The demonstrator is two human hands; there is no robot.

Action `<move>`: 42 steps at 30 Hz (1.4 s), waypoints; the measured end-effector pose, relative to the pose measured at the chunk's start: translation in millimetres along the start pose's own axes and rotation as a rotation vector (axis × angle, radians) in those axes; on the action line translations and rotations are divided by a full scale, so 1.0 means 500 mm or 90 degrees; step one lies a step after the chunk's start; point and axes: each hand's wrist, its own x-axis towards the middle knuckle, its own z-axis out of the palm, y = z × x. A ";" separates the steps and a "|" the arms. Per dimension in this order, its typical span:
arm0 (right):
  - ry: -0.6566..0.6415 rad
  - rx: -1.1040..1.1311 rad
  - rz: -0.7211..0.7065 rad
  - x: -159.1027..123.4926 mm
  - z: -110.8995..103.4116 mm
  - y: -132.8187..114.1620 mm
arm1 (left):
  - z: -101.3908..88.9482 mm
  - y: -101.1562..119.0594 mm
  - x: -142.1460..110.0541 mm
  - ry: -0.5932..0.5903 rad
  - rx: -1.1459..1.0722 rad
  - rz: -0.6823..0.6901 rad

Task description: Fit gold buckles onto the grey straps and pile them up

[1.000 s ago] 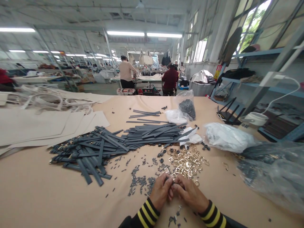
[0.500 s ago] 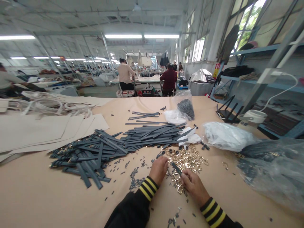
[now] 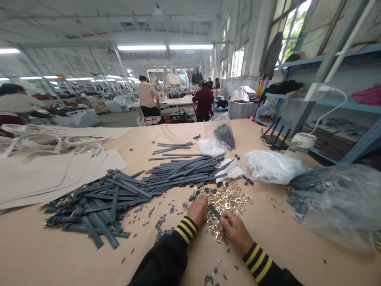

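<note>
My right hand [image 3: 236, 231] pinches a short dark grey strap [image 3: 214, 211], whose free end points up and left. Close to that end is my left hand [image 3: 198, 210], fingers curled together; whatever they hold is hidden behind them. Both hands are over the near edge of a loose pile of gold buckles [image 3: 232, 200]. To the left of my left hand, small dark loops [image 3: 162, 226] lie scattered on the tan tabletop [image 3: 143, 262]. Beyond the hands is a stack of long dark strips [image 3: 181, 171].
Straps with buckles [image 3: 101, 202] form a heap at left, beside beige fabric panels [image 3: 38, 174]. Plastic bags [image 3: 275, 165] lie at right, near a black router [image 3: 275, 137] and a white bucket [image 3: 300, 143]. A bag of dark pieces [image 3: 224, 135] stands farther back. Other people sit or stand beyond.
The view has turned slightly to the right, so things appear farther left. My left hand has come closer to the strap's end. My right hand keeps its pinch on the strap.
</note>
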 end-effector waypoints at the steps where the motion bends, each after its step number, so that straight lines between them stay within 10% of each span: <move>1: 0.006 -0.011 -0.004 0.001 -0.001 -0.002 | -0.002 0.004 -0.008 0.008 0.001 0.000; 11: -0.005 -0.001 -0.004 0.010 -0.002 -0.020 | -0.016 0.054 -0.104 0.038 -0.195 0.188; 22: -0.112 0.389 0.181 -0.009 0.002 -0.024 | -0.025 0.068 -0.123 0.134 0.122 0.277; 35: -0.109 0.449 0.251 -0.018 0.013 -0.036 | 0.004 0.052 -0.135 0.134 -0.095 0.246; 42: 0.014 0.321 0.139 -0.022 0.032 -0.048 | 0.007 0.059 -0.135 0.112 -0.420 -0.014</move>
